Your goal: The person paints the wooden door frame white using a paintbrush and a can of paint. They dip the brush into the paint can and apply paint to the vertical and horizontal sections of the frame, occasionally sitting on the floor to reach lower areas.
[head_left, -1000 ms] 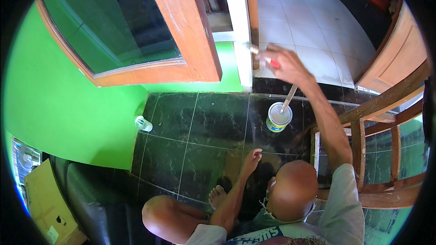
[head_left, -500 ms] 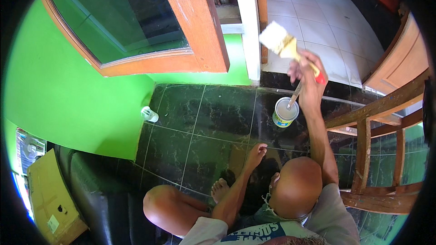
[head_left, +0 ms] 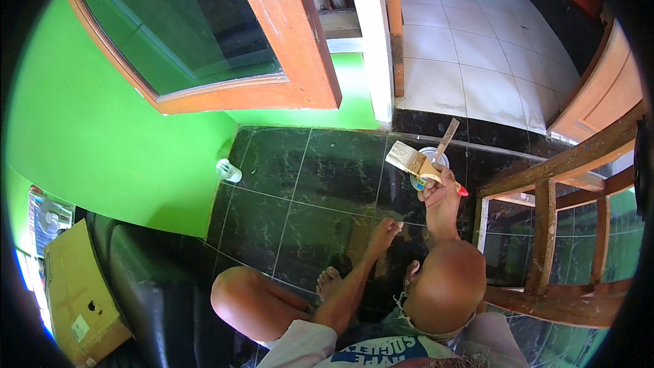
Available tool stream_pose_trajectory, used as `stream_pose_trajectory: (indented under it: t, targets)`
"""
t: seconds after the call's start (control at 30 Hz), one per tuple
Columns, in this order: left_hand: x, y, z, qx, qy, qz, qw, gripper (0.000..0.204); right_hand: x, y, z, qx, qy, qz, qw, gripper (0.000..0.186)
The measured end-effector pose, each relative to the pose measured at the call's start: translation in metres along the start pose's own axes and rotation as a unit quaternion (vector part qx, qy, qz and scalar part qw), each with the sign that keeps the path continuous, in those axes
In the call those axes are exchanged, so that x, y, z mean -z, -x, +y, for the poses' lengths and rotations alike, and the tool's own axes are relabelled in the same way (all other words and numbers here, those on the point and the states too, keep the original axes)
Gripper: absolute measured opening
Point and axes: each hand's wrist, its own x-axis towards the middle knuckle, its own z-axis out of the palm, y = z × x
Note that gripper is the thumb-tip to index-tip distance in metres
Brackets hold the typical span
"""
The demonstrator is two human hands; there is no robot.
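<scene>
My right hand is closed round the handle of a wide paintbrush, pale-bristled with a yellow handle and a red end. The bristles point to the left, over the near-left rim of a paint can. Brush and hand hide much of that can, which stands on the dark floor. A flat wooden stick leans up out of it. My left hand hovers in front of my knees with its fingers curled in. Something small and pale shows at its fingertips, too small to name.
An orange wooden window frame with glass juts out at the upper left. Right of me stands a wooden ladder-like frame. A clear plastic cup lies by the green wall. A cardboard box sits at the lower left.
My right hand has come down and toward me with the paintbrush, from beyond the can to right beside it. My left hand has barely moved.
</scene>
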Motion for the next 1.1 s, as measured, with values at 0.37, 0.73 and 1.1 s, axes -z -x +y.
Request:
stream_pose_trajectory:
  t: [0.37,0.73,1.1]
  targets:
    - [0.001,-0.003,0.015,-0.026,-0.038,-0.030,0.998,0.022,0.011,0.005,-0.002,-0.092,-0.148,0.045,0.984,0.056]
    - [0.007,-0.014,0.016,-0.102,-0.042,-0.084,0.990,0.010,0.028,0.014,-0.003,-0.129,-0.198,0.007,0.972,0.050]
    - [0.155,-0.130,0.054,-0.079,-0.524,-0.459,0.713,0.034,0.038,0.029,-0.006,-0.113,-0.151,-0.030,0.982,0.041]
